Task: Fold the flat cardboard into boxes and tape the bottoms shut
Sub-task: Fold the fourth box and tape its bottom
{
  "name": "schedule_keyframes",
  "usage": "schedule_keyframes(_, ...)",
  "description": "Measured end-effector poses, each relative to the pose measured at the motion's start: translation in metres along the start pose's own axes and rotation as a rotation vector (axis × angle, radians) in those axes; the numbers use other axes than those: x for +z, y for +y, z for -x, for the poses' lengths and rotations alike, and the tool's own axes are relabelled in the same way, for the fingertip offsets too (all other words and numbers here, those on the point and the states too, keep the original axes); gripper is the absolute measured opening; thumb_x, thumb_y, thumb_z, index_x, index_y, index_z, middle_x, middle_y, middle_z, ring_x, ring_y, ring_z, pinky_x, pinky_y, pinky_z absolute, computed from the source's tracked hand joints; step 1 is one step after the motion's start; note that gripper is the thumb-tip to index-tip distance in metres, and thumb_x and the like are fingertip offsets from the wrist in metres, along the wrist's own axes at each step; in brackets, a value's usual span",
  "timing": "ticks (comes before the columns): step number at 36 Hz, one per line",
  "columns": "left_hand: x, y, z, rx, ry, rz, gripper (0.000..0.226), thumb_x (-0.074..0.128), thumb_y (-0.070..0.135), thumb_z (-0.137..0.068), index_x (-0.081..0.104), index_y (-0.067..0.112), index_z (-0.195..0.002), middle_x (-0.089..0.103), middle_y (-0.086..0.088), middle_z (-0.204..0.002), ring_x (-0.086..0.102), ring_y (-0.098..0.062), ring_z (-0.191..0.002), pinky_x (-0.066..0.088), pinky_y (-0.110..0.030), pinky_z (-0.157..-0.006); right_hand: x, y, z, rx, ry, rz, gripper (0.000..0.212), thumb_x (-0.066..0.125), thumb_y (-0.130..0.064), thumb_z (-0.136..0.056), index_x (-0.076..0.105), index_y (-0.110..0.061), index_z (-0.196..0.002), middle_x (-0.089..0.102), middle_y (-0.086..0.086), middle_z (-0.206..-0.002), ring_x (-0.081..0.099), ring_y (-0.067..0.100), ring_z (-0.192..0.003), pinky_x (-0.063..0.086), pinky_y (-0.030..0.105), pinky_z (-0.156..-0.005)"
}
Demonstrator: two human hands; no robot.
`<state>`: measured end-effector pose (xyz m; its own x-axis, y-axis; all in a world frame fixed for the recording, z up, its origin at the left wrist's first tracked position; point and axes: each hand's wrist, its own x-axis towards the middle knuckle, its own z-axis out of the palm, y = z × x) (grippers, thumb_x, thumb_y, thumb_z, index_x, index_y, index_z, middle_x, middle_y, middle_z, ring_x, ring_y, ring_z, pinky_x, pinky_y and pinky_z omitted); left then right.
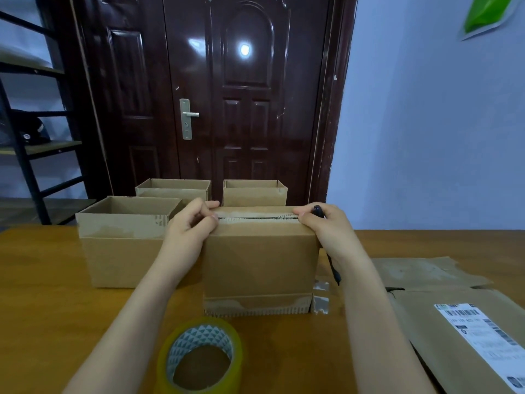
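Nearest the viewer, a roll of clear yellowish tape (199,358) is laid flat on the brown wooden table (42,280), core hole facing up; a grey-white triangle pattern is printed inside the core. To the right, flattened cardboard (454,331) w/ a white barcode label is spread on the tabletop, long axis running away from the viewer.

Centre: the box being worked on (260,260) is stood upside down, closed flaps uppermost, long axis running left-right. Material is plain brown corrugated board, rectangular; torn paper and exposed fluting are seen along the lower band and the top seam. The seam betw. the two top flaps runs left-right and no tape can be made out over it. Bits of old clear tape are seen at the lower right corner.

Left hand (191,227): fingers curled, thumb and forefinger pinched at the left end of the seam, pressed on the flaps. Right hand (324,227): curled over the right end of the seam; a thin black tool (331,260) is clasped in it, tip hanging down beside the box.

Left of centre, an open-topped box (122,245) is stood upright, nearly touching the left forearm. Farther back, two more open boxes (174,190) (254,192) are set side by side before a glossy dark door (244,95).
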<state>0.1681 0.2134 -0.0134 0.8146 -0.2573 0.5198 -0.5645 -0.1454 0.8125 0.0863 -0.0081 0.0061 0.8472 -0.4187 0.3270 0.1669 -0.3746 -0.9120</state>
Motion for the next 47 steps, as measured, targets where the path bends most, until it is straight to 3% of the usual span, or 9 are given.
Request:
schedule_keyframes(15, 0.005, 0.006, 0.002, -0.095, 0.069, 0.052, 0.022, 0.052, 0.008, -0.09, 0.048, -0.007, -0.076, 0.062, 0.003, -0.118, 0.053, -0.009, -0.111, 0.039, -0.039, -0.096, 0.004, 0.0, 0.002, 0.097, 0.025, -0.063, 0.024, 0.051, -0.009, -0.093, 0.071, -0.023, -0.093, 0.066, -0.006, -0.1, 0.058, 0.014, -0.101, 0.048, 0.033, -0.095)
schedule_keyframes(21, -0.004, 0.012, 0.006, -0.025, -0.004, -0.281, 0.025, 0.046, 0.028, -0.096, 0.059, 0.008, -0.091, 0.058, 0.004, -0.131, 0.051, -0.018, -0.117, 0.041, -0.036, -0.089, 0.004, -0.01, 0.008, 0.116, 0.021, -0.014, 0.023, 0.05, -0.011, -0.095, 0.071, -0.02, -0.096, 0.067, -0.001, -0.103, 0.059, 0.023, -0.103, 0.049, 0.04, -0.096)
schedule_keyframes(24, -0.007, 0.026, 0.013, 0.079, -0.032, -0.665, 0.036, 0.036, 0.04, -0.099, 0.057, 0.015, -0.114, 0.064, -0.001, -0.109, 0.057, -0.024, -0.099, 0.047, -0.036, -0.074, 0.003, -0.013, 0.009, 0.059, 0.028, 0.114, 0.024, 0.049, -0.016, -0.097, 0.071, -0.015, -0.106, 0.066, 0.005, -0.108, 0.059, 0.026, -0.099, 0.051, 0.041, -0.088)
schedule_keyframes(27, -0.007, 0.042, 0.014, 0.171, -0.111, -0.95, 0.04, 0.03, 0.049, -0.098, 0.052, 0.016, -0.104, 0.062, -0.003, -0.093, 0.058, -0.024, -0.085, 0.048, -0.036, -0.066, 0.002, -0.015, 0.006, 0.0, 0.039, 0.331, 0.025, 0.049, -0.03, -0.097, 0.07, -0.019, -0.108, 0.056, 0.005, -0.121, 0.054, 0.019, -0.096, 0.044, 0.032, -0.079)
schedule_keyframes(33, -0.011, 0.073, 0.016, 0.321, -0.072, -1.092, 0.044, 0.042, 0.037, -0.096, 0.05, 0.008, -0.128, 0.049, -0.01, -0.138, 0.042, -0.026, -0.13, 0.038, -0.043, -0.1, -0.007, -0.039, 0.016, -0.157, 0.229, 0.604, 0.029, 0.05, -0.035, -0.097, 0.06, -0.029, -0.123, 0.035, -0.001, -0.112, 0.05, 0.021, -0.099, 0.047, 0.033, -0.071)
schedule_keyframes(37, -0.013, 0.082, 0.043, 0.676, 0.021, -0.917, 0.036, 0.039, 0.033, -0.09, 0.059, 0.005, -0.101, 0.063, -0.01, -0.096, 0.058, -0.028, -0.09, 0.047, -0.038, -0.072, -0.017, -0.052, 0.034, -0.301, 0.459, 0.513, 0.032, 0.05, -0.025, -0.097, 0.057, -0.029, -0.128, 0.038, -0.003, -0.108, 0.05, 0.016, -0.085, 0.046, 0.03, -0.061)
schedule_keyframes(40, -0.009, 0.076, 0.07, 0.762, -0.179, -0.825, 0.037, 0.034, 0.036, -0.092, 0.056, 0.008, -0.084, 0.057, -0.004, -0.075, 0.054, -0.023, -0.069, 0.042, -0.029, -0.052, -0.023, -0.053, 0.053, -0.35, 0.422, 0.465, 0.03, 0.049, -0.015, -0.095, 0.057, -0.021, -0.123, 0.048, -0.001, -0.114, 0.05, 0.01, -0.081, 0.04, 0.025, -0.064)
schedule_keyframes(43, 0.002, 0.062, 0.092, 0.639, -0.393, -0.856, 0.051, 0.02, 0.051, -0.091, 0.053, 0.014, -0.077, 0.048, 0.004, -0.07, 0.046, -0.014, -0.065, 0.034, -0.025, -0.051, -0.024, -0.043, 0.077, -0.396, 0.341, 0.433, 0.018, 0.051, -0.01, -0.092, 0.062, -0.015, -0.106, 0.061, -0.003, -0.106, 0.052, 0.007, -0.086, 0.045, 0.027, -0.072)
schedule_keyframes(47, 0.017, 0.039, 0.108, 0.278, -0.556, -1.041, 0.059, 0.028, 0.068, -0.089, 0.059, 0.018, -0.099, 0.058, 0.001, -0.098, 0.053, -0.015, -0.089, 0.046, -0.029, -0.069, -0.014, -0.015, 0.105, -0.385, 0.124, 0.551, 0.01, 0.053, -0.011, -0.089, 0.061, -0.016, -0.09, 0.065, -0.003, -0.088, 0.058, 0.013, -0.08, 0.048, 0.03, -0.067)
